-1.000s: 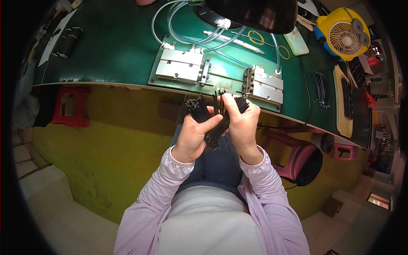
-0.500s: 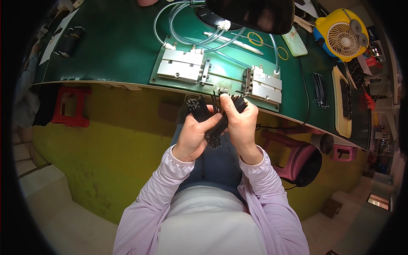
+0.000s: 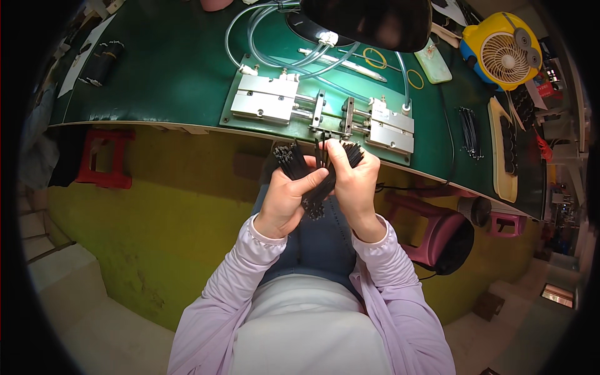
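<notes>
Head view, nearest first: lilac sleeves (image 3: 212, 300) rise from six o'clock to the middle, where both hands meet over the lap. Her left hand (image 3: 289, 199) is curled tight round a bundle of thin black rods (image 3: 312, 178), thumb lying across it; her right hand (image 3: 354, 181) is closed on the same bundle from the three o'clock side, fingertips pinching single rods at the top. Just beyond, at twelve o'clock, a metal fixture (image 3: 322, 112) sits on the green bench (image 3: 169, 69), clear tubes (image 3: 262, 37) looping behind it. Far off at two o'clock stands a yellow fan (image 3: 503, 50).
</notes>
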The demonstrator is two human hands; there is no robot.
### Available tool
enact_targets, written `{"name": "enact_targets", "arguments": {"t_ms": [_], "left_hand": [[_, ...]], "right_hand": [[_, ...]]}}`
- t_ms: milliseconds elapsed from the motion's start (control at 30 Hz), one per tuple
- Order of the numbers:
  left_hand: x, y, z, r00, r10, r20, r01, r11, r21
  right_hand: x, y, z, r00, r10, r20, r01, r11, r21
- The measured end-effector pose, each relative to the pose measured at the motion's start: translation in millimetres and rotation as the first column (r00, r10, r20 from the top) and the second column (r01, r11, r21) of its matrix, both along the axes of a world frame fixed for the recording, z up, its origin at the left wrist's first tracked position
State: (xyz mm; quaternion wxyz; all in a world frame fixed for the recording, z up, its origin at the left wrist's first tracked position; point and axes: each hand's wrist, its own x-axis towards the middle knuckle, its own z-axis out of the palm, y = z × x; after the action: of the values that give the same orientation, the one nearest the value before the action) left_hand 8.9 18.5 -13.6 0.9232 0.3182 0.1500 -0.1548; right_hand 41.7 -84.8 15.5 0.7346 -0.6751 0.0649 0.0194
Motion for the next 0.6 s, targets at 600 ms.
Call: {"name": "enact_targets", "arguments": {"t_ms": [600], "left_hand": [[-3.1,-1.6,-3.6,1.000,-0.016,0.005,0.016,0.997,-0.070]], "right_hand": [[0.0,-4.2,1.0,0.997,0.068,-0.048,-0.064,0.995,0.076]]}}
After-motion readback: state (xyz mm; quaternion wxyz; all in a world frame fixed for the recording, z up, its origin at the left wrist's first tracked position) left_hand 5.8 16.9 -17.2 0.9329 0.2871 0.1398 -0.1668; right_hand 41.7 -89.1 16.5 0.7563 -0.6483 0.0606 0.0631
